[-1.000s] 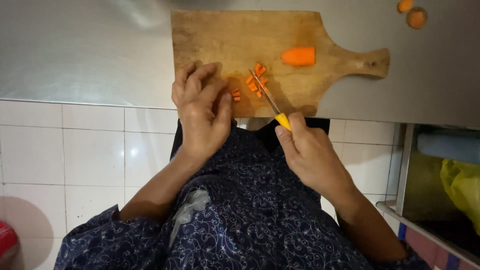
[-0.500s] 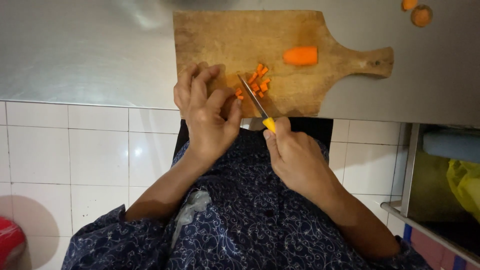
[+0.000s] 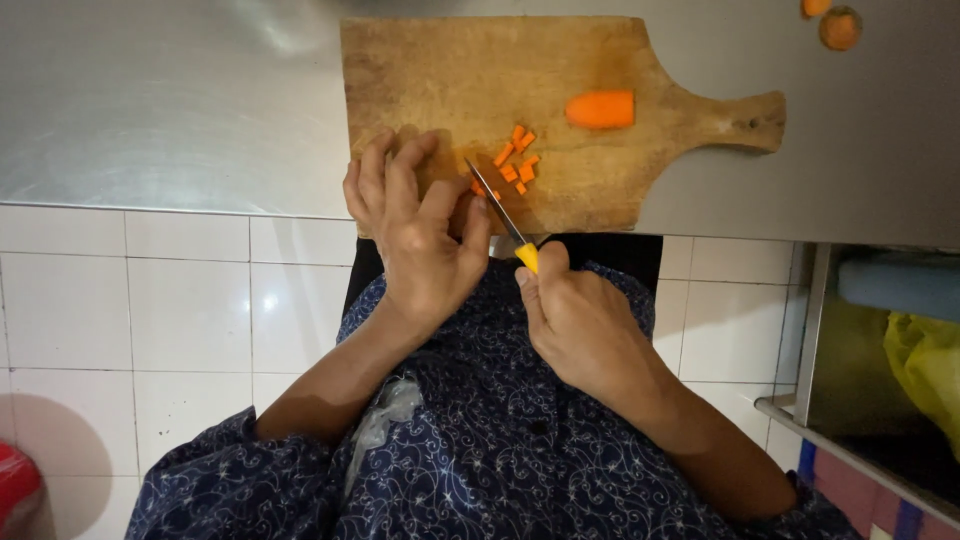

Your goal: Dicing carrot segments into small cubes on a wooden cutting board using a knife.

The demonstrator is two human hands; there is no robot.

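Knife (image 3: 498, 213) drawn nearer left hand (image 3: 420, 235) since earlier; yellow handle gripped by right hand (image 3: 580, 320). Left fingers curled over carrot piece (image 3: 478, 190); fingertips best kept tucked behind blade.

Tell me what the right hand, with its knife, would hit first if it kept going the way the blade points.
The right hand aims the knife up-left. First in line: the left hand's fingers at the blade tip and the carrot piece under them, probably; depth is unclear.

Cutting board (image 3: 450, 80) lies on the bench (image 3: 150, 100); diced pieces (image 3: 515, 165) at its centre; carrot chunk (image 3: 600, 109) right of them; my knife (image 3: 497, 207) before them.
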